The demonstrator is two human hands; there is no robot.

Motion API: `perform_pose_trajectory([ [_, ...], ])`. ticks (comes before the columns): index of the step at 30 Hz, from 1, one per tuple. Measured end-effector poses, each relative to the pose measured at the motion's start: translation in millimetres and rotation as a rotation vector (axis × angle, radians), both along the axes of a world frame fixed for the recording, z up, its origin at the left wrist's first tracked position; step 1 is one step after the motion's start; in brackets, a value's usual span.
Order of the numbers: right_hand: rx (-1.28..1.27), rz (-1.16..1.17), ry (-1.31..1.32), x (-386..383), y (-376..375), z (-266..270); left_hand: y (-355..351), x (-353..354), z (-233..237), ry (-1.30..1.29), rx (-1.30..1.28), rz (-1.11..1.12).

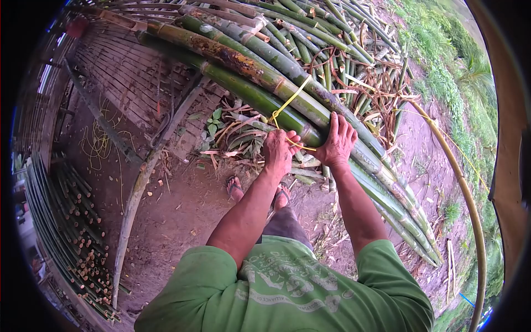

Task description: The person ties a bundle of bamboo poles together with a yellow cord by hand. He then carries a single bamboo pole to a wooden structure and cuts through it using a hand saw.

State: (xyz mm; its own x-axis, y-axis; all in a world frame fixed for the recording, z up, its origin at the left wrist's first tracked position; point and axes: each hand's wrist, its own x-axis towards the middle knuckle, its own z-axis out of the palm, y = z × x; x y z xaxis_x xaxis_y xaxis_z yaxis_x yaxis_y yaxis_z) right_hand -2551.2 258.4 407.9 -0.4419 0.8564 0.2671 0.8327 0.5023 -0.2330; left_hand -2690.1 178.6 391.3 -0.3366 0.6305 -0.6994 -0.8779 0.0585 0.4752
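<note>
Thick green and brown bamboo poles (260,99) lie side by side in a bundle, slanting from upper left to lower right. A yellow cord (291,98) crosses over them, with a knot or loop at the near edge of the bundle. Just below that knot, my left hand (280,150) is closed, its fingers pinching the cord. The cord runs on from there toward my right hand (338,142), which lies against the near pole with its fingers stretched up over it. Whether the cord's end is held under the right palm is hidden.
Cut bamboo (337,44) and dry husks are heaped behind the bundle. A slanted wooden post (134,193) stands at the left, near stacked thin poles (77,238) and loose yellow cord (102,138). A curved pole (462,182) rises at the right. My feet are on dirt ground (182,221).
</note>
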Motion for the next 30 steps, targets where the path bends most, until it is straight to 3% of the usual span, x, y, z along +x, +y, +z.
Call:
perform_pose_trajectory([
  [11, -0.042, 0.002, -0.035, 0.6, 0.2, 0.8, 12.8, -22.1, -40.0, 0.42, 0.078, -0.028],
  [17, -0.051, -0.003, -0.032, 0.5, 0.1, 1.8, -8.5, -10.8, -17.6, 0.302, 0.037, -0.071],
  [20, -0.071, -0.018, -0.066, -0.3, -0.6, 2.3, -25.1, -2.4, -34.5, 0.247, 0.047, -0.092],
  [24, -0.066, -0.003, -0.045, 0.4, -1.2, 3.0, 12.8, -35.4, -19.9, 0.41, -0.016, -0.039],
  [27, -0.06, -0.003, -0.053, 0.3, -1.3, 3.3, 9.2, -39.5, -43.5, 0.83, -0.155, -0.148],
  [28, -0.057, -0.006, -0.048, -1.0, 0.4, 3.3, 4.0, -41.4, -39.7, 1.093, -0.264, -0.15],
  [30, -0.059, -0.009, -0.046, -0.3, -0.9, 3.1, 4.7, -50.7, -14.7, 1.566, -0.177, -0.136],
])
